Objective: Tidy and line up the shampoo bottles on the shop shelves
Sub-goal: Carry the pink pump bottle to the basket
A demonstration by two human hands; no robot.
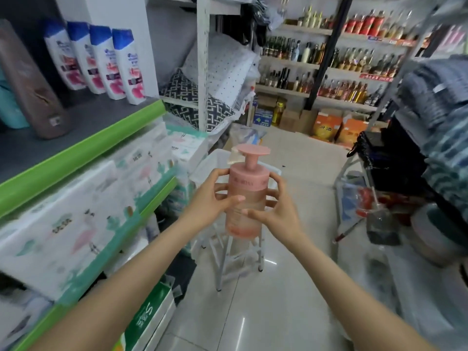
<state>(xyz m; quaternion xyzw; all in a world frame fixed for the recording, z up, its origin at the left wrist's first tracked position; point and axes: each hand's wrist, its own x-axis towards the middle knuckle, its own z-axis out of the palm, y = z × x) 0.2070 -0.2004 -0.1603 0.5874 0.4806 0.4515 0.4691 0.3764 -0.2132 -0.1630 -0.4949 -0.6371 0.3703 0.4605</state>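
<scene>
Head view, dead centre: a pink pump bottle (245, 196) is held upright in mid-air over the aisle, both hands clamped on it. The left hand (212, 198) wraps it from nine o'clock, thumb across the front, fingers curled round the back. The right hand (274, 202) grips from three o'clock, thumb meeting the front just below the other. Behind and beneath the bottle sits a white basket (215, 160) on a white stand (238, 259). Up at ten o'clock, four white shampoo bottles (96, 62) with blue caps stand side by side on the grey shelf (76, 127) with its green edge. At eight o'clock, tissue packs (76, 211) fill the shelf below. At one o'clock, far shelves carry glass bottles (329, 54).
</scene>
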